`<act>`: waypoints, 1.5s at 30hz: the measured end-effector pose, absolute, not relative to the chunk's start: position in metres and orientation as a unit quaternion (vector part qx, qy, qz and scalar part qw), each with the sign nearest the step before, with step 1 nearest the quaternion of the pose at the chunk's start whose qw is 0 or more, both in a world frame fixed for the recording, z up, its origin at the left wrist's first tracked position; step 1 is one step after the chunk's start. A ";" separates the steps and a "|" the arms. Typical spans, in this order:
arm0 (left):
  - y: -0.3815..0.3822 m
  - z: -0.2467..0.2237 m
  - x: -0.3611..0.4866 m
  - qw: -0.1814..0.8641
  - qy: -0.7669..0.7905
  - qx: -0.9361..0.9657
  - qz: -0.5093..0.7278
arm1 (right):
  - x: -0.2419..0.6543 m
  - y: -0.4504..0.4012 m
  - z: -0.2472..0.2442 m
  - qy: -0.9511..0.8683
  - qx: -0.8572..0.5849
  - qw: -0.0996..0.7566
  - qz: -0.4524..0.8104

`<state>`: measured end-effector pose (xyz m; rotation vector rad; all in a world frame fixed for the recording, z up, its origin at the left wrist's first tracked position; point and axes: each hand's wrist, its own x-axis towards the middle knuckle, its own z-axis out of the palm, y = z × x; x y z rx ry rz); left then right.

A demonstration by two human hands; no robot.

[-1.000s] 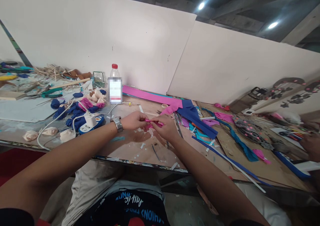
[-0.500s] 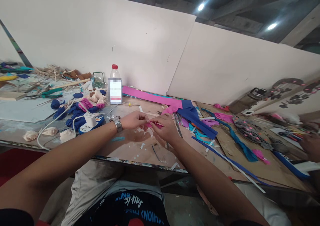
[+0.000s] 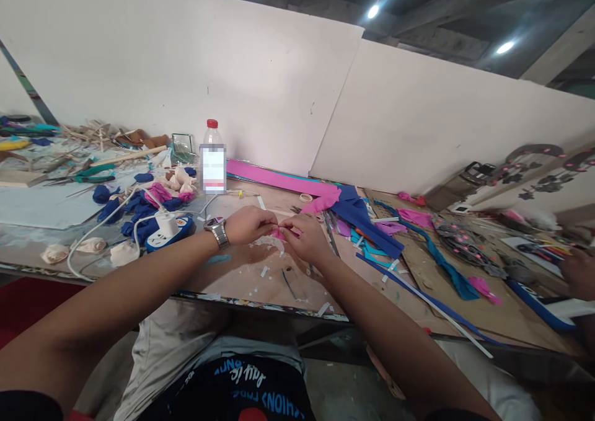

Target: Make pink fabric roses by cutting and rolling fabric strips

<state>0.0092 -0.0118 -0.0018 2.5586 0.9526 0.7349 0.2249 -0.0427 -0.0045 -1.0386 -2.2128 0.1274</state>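
Note:
A small piece of pink crepe paper (image 3: 278,234) is pinched between my two hands above the table, mostly covered by the fingers. My left hand (image 3: 252,225), with a metal-band watch on its wrist, is closed on the paper from the left. From the right, my right hand (image 3: 304,235) grips the same piece, its fingertips meeting those of the left. Just behind the right hand, a long pink strip (image 3: 283,179) lies over blue strips (image 3: 367,222). A roll of tape (image 3: 305,198) rests close behind the hands.
To the left are a blue-and-white power strip (image 3: 170,234) with a white cable, crumpled blue and cream pieces (image 3: 111,209), and a red-capped bottle (image 3: 212,134). Green-handled pliers (image 3: 95,174) lie farther left. Cardboard (image 3: 418,272) and another person's hand (image 3: 579,272) are at right.
My right fingers have drawn in against the left fingertips, and less of the pink paper shows on the right-hand side. Both hands stay in nearly the same place.

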 end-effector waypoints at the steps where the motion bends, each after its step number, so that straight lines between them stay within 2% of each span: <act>1: -0.012 -0.002 0.009 0.149 0.331 0.896 0.256 | 0.224 -0.043 -0.004 -0.850 -0.401 0.337 0.050; 15: -0.011 -0.003 0.009 0.099 0.330 0.905 0.249 | 0.222 -0.044 -0.002 -0.844 -0.413 0.332 0.083; 28: -0.015 -0.002 0.010 0.172 0.314 0.901 0.243 | 0.221 -0.045 -0.002 -0.839 -0.420 0.339 0.075; 35: -0.015 -0.003 0.011 0.177 0.320 0.898 0.245 | 0.223 -0.045 -0.003 -0.838 -0.407 0.347 0.105; 38: -0.015 -0.004 0.011 0.232 0.316 0.885 0.252 | 0.224 -0.045 -0.004 -0.837 -0.415 0.342 0.094; 45: -0.010 -0.009 0.013 0.490 0.265 0.789 0.258 | 0.224 -0.044 -0.004 -0.849 -0.394 0.348 0.056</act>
